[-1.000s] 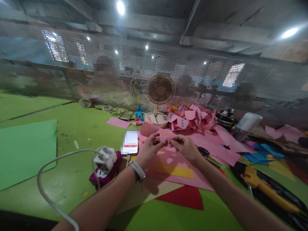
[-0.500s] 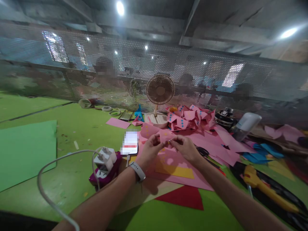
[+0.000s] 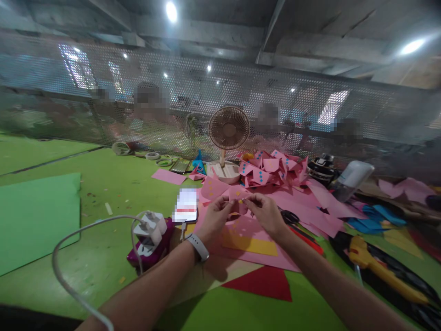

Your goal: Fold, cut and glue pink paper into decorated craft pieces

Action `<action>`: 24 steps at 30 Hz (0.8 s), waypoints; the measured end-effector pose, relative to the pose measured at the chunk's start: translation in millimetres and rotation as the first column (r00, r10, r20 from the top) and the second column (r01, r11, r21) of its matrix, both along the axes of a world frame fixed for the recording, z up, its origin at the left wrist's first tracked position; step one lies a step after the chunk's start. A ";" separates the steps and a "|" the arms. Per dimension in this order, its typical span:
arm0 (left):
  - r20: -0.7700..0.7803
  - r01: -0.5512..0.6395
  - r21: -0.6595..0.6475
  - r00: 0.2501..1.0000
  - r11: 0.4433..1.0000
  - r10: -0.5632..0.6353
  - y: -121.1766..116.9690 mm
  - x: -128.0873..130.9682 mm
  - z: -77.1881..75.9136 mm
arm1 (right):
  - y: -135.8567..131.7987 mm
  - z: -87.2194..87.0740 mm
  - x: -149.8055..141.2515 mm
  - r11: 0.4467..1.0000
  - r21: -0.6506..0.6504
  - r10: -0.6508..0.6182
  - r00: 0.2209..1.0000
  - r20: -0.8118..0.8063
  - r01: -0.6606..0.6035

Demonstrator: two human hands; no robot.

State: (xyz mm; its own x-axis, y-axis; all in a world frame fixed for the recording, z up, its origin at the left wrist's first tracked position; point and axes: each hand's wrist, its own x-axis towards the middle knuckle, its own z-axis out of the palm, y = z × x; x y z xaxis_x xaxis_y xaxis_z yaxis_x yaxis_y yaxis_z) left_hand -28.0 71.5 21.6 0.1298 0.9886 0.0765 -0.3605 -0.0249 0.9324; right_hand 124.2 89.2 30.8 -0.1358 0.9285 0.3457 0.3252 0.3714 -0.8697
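Note:
A small pink folded-paper piece with little yellow spots is pinched in my left hand, thumb against fingers. My right hand is closed at the right side of that piece, its thumb and forefinger tips together by a tiny yellow bit; what exactly they grip is too small to make out. Under both hands lie pink sheets and a yellow-orange strip of paper. Just behind them is a heap of folded pink paper pieces, some with blue diamond dots.
A phone and a purple power strip with white chargers lie left, a white cable looping forward. A small fan stands behind. Scissors, a yellow glue gun and a clear bottle are right. Red paper lies in front.
My right fingertips have shifted slightly up along the pink piece, and a yellow bit shows between the hands. My left hand has turned a little; the surroundings stay put.

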 end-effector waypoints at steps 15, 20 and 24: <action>-0.022 0.050 0.051 0.999 0.997 -0.049 -3.1 2.5 1.0 | 1.8 -4.1 -0.3 0.993 0.078 -0.090 0.995 0.048 0.086; -0.028 0.058 0.055 0.998 0.997 -0.057 -4.5 2.9 3.3 | 0.3 -3.1 -1.1 0.993 0.082 -0.094 0.994 0.050 0.090; -0.022 0.066 0.060 0.998 0.996 -0.064 -2.6 2.2 1.4 | -0.9 -3.0 -2.0 0.991 0.082 -0.106 0.993 0.051 0.102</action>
